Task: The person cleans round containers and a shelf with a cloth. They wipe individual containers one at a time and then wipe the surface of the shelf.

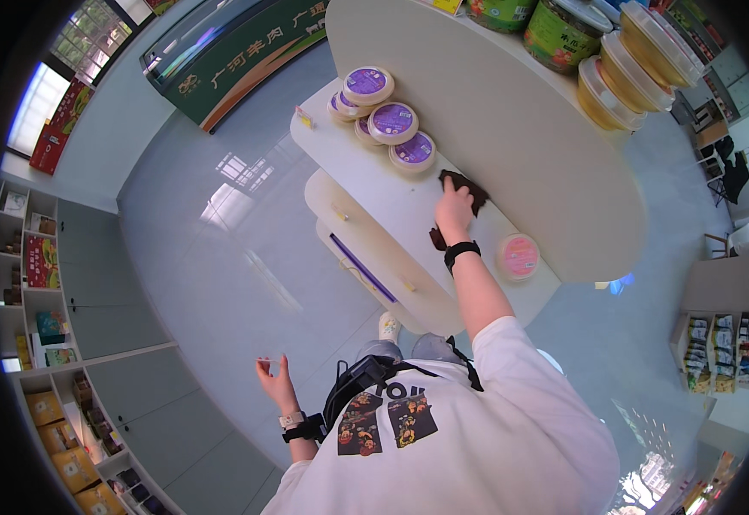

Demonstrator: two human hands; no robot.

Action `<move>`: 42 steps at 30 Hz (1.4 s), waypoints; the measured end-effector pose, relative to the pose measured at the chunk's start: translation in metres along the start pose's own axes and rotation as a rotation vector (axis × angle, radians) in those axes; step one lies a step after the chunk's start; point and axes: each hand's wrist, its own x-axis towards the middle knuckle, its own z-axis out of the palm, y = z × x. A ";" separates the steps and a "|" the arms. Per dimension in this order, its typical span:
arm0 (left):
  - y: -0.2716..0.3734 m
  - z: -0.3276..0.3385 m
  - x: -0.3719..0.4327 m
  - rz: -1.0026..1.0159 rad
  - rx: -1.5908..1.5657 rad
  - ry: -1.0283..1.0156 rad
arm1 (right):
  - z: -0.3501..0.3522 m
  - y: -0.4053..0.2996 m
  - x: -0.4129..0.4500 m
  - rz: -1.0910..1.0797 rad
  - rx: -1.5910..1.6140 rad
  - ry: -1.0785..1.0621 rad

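Note:
My right hand [455,209] presses a dark brown cloth [474,193] flat on the white shelf board [381,174]. Part of the cloth pokes out by the wrist. A round tub with a pink lid [518,257] sits on the board just right of that hand. Farther left along the same board are several round tubs with purple lids [393,123], some stacked. Low at the left, away from the shelf, my left hand [276,386] pinches a small, thin, clear piece [269,360] between thumb and fingers; what it is cannot be made out.
Above the board rises a pale upright panel [509,129], with green-labelled jars [558,35] and stacked clear-lidded tubs [638,67] on top. A small price-tag holder [304,117] stands at the board's left end. Lower tiers [368,244] jut out towards my legs. A display freezer [239,64] stands behind.

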 end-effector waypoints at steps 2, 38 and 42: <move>0.000 -0.001 -0.002 -0.031 0.039 -0.021 | 0.009 -0.010 -0.014 -0.131 -0.005 -0.045; -0.013 0.012 0.047 -0.040 0.056 -0.181 | 0.040 -0.012 -0.036 -0.426 -0.019 0.153; 0.006 0.032 0.049 0.053 0.002 -0.242 | 0.048 -0.020 -0.068 -0.737 0.069 0.096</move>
